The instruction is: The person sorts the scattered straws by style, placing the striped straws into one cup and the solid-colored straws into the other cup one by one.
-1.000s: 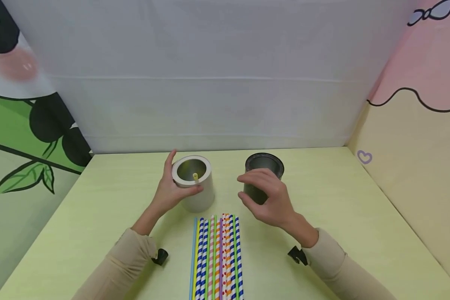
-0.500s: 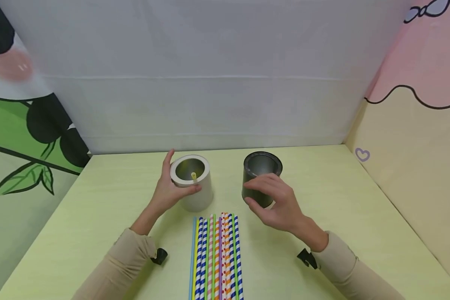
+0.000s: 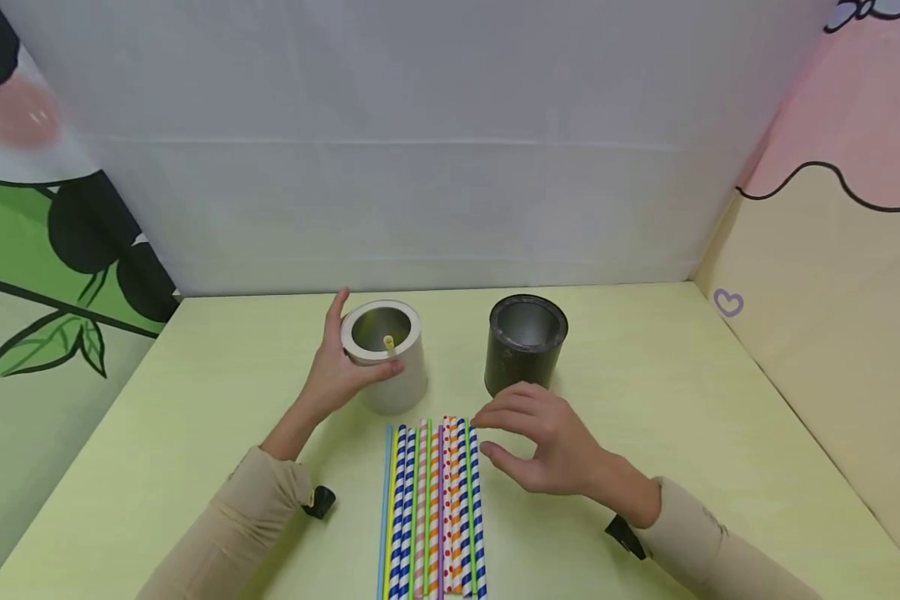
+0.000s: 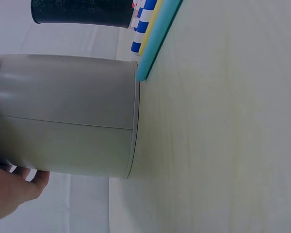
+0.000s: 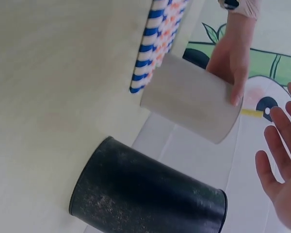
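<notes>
My left hand (image 3: pixel 335 375) grips a white can (image 3: pixel 405 387) that stands upright on the table, thumb across its near side near the rim. Inside the can a short end of a yellow straw (image 3: pixel 389 342) shows. In the left wrist view the can's side (image 4: pixel 63 97) fills the left part, with a few fingers (image 4: pixel 36 184) around it. My right hand (image 3: pixel 551 442) hovers beside the upper right end of a row of striped and plain straws (image 3: pixel 433 508), its fingers loosely bent and holding nothing. The right wrist view also shows that hand's spread fingers (image 5: pixel 276 145).
A black can (image 3: pixel 521 358), open at the top, stands upright to the right of the white one, just beyond my right hand. The straws lie side by side on the pale table (image 3: pixel 232 400). A white back wall (image 3: pixel 420 208) and painted side panels (image 3: pixel 832 275) enclose it.
My right hand has come down and back from in front of the black can towards the straws' far end. My left hand stays on the white can.
</notes>
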A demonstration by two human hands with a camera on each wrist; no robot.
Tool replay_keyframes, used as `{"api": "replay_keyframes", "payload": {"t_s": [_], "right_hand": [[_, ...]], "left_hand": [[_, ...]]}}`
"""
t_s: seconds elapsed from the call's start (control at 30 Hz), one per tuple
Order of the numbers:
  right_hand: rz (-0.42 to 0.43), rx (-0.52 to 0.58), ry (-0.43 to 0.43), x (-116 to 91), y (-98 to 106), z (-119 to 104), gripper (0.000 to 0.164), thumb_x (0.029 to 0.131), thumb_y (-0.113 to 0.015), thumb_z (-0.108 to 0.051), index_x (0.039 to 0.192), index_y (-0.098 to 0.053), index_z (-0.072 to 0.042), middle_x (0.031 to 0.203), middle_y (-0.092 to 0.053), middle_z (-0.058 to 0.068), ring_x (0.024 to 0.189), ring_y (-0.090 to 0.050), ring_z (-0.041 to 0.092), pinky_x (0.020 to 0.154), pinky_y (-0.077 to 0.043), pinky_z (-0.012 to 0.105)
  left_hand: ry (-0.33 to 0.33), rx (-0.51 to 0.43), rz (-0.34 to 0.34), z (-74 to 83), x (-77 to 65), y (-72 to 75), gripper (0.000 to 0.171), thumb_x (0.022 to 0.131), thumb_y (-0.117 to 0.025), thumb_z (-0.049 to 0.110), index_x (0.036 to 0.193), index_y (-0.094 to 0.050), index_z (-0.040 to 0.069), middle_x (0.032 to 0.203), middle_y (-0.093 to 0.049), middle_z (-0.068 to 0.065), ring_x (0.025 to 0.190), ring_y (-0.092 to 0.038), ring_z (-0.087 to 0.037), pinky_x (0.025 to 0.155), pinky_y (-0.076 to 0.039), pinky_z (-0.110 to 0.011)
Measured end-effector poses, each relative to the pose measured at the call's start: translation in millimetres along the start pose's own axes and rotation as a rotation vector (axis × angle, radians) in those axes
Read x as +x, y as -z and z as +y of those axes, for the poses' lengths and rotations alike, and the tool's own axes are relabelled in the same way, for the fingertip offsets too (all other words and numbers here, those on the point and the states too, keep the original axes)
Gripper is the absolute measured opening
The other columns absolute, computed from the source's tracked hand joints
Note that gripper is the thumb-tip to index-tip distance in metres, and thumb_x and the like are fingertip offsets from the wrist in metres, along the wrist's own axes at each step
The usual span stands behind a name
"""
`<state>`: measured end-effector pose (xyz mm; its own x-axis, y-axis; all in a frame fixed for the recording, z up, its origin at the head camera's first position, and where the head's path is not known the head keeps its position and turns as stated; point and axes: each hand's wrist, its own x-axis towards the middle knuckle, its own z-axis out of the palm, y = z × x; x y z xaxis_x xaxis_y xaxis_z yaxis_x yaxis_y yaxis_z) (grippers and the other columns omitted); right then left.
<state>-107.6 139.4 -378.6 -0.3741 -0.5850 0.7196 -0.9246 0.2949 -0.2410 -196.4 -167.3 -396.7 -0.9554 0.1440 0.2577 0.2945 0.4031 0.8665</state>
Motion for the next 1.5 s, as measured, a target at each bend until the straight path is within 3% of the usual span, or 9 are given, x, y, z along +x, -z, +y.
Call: {"api": "replay_keyframes", "payload": {"t_s": [0.53, 0.77, 1.17, 1.5], "right_hand": [[-0.511, -0.054, 0.208, -29.3, -21.9, -33.9, 0.019, 0.087, -0.068, -0.023, 0.105, -0.070, -0.022, 0.104, -0.064, -0.012, 0.100, -0.054, 0.006, 0.088, -0.043, 0.023], [-0.693, -0.034, 0.188, -37.1, -24.3, -41.5, 0.019, 0.095, -0.059, -0.029, 0.110, -0.070, -0.026, 0.108, -0.064, -0.013, 0.104, -0.052, 0.004, 0.093, -0.041, 0.021], [-0.758, -0.088, 0.232, -43.9, -30.9, -44.2, 0.022, 0.097, -0.056, -0.038, 0.113, -0.070, -0.030, 0.107, -0.064, -0.016, 0.101, -0.052, 0.001, 0.091, -0.039, 0.017], [-0.738, -0.113, 0.262, -45.3, -34.3, -47.3, 0.021, 0.099, -0.053, -0.037, 0.108, -0.071, -0.031, 0.104, -0.063, -0.016, 0.100, -0.052, 0.002, 0.089, -0.039, 0.018]], "left_hand": [[-0.005, -0.021, -0.003, -2.9, 0.7, 1.3, 0.122, 0.066, -0.089, 0.029, 0.148, -0.002, 0.051, 0.147, -0.038, -0.008, 0.126, -0.044, -0.028, 0.101, -0.035, -0.056], [-0.010, -0.018, -0.001, -3.4, 1.0, 1.2, 0.123, 0.066, -0.089, 0.029, 0.148, -0.001, 0.051, 0.147, -0.038, -0.008, 0.126, -0.043, -0.028, 0.101, -0.034, -0.056], [0.008, -0.005, 0.000, -3.7, -0.5, 0.5, 0.124, 0.066, -0.089, 0.031, 0.152, -0.001, 0.042, 0.148, -0.038, -0.009, 0.127, -0.043, -0.029, 0.102, -0.034, -0.057], [0.010, 0.001, 0.005, -0.5, -1.4, 1.2, 0.121, 0.066, -0.089, 0.030, 0.148, -0.001, 0.052, 0.147, -0.039, -0.009, 0.127, -0.043, -0.029, 0.102, -0.034, -0.058]]}}
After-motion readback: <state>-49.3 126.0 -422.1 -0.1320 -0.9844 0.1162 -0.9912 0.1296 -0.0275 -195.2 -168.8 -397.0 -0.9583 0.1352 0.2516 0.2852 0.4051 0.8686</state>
